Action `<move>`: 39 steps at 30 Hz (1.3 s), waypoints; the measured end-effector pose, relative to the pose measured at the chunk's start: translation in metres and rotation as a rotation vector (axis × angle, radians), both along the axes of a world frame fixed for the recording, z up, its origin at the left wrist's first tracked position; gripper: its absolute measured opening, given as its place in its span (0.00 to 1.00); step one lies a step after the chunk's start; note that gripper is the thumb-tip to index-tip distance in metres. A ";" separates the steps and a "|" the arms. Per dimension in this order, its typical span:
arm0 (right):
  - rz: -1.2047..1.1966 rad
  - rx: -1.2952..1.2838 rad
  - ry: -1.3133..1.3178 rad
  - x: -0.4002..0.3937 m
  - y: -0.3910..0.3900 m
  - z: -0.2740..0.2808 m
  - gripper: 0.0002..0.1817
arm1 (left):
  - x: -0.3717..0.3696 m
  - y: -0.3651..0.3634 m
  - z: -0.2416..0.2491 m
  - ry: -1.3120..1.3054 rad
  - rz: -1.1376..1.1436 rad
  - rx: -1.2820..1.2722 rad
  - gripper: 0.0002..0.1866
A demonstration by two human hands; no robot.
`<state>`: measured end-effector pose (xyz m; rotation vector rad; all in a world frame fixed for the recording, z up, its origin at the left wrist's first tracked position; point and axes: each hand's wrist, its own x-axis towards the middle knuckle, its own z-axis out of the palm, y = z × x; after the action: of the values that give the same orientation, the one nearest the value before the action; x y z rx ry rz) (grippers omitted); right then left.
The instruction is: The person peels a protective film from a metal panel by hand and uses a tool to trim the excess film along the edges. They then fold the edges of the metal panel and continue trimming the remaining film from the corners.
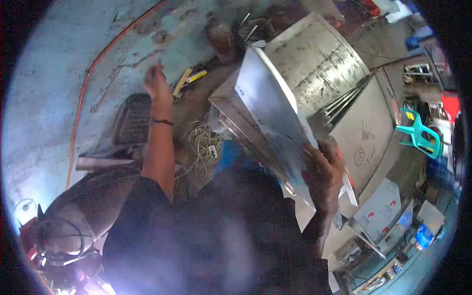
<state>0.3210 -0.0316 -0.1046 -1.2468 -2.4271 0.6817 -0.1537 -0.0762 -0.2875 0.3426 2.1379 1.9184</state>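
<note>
My right hand (324, 172) is closed on the edge of a bent sheet-metal panel (273, 103), long and bluish-silver with a folded rim. The panel stands tilted in front of my body, its far end overlapping a large metal sheet (314, 59) in this view. My left hand (157, 81) is raised on the other side, apart from the panel, near a yellow-handled tool (197, 76) and a yellowish strip (182, 81). Motion blur smears its fingers. A dark band circles the left wrist.
A board with handwriting (366, 142) lies to the right, beside a turquoise plastic chair (420, 132). Coiled pale cable (204, 145) sits in front of me. An orange cord (86, 83) runs along the blue wall. Film-covered panels (378, 211) stand at lower right; bright light glares at lower left.
</note>
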 end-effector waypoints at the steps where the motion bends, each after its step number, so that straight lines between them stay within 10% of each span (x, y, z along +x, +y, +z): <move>1: 0.005 -0.026 -0.037 -0.001 0.002 0.004 0.19 | 0.001 -0.016 -0.034 -0.062 0.023 -0.105 0.12; 4: -0.017 -0.085 -0.088 0.000 0.005 -0.002 0.17 | 0.022 -0.050 -0.124 0.273 -0.047 -0.821 0.14; 6: -0.050 -0.111 -0.106 0.001 0.006 -0.005 0.15 | 0.038 -0.083 -0.226 0.117 -0.101 -0.435 0.17; 9: -0.090 -0.201 0.009 0.001 0.002 -0.003 0.15 | 0.072 -0.084 -0.243 -0.118 -0.072 -0.670 0.20; 12: -0.149 -0.228 -0.072 0.001 -0.004 -0.002 0.16 | 0.038 -0.124 -0.459 -0.103 -0.163 -0.479 0.23; 16: -0.095 -0.135 -0.107 0.002 -0.004 0.002 0.18 | 0.055 -0.122 -0.450 -0.403 -0.243 -0.435 0.24; 24: -0.067 -0.070 -0.173 0.004 -0.008 0.003 0.21 | 0.069 -0.111 -0.443 0.401 -0.483 -0.980 0.22; 29: -0.042 -0.105 -0.134 -0.004 -0.002 0.006 0.20 | 0.048 -0.089 -0.391 -0.205 -0.065 -0.519 0.13; 31: -0.057 -0.100 -0.132 -0.005 0.002 0.009 0.19 | 0.048 -0.047 -0.293 -0.200 0.079 -0.278 0.10; 33: 0.029 -0.113 -0.089 -0.002 0.003 0.005 0.20 | 0.064 -0.001 -0.137 0.131 0.033 -0.405 0.08; 39: 0.060 -0.133 -0.011 0.005 0.002 0.002 0.19 | 0.167 0.020 0.100 0.406 -0.662 0.323 0.29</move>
<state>0.3260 -0.0299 -0.1022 -1.2334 -2.4720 0.8678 0.0134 -0.0557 -0.1872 1.4042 1.5780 1.8627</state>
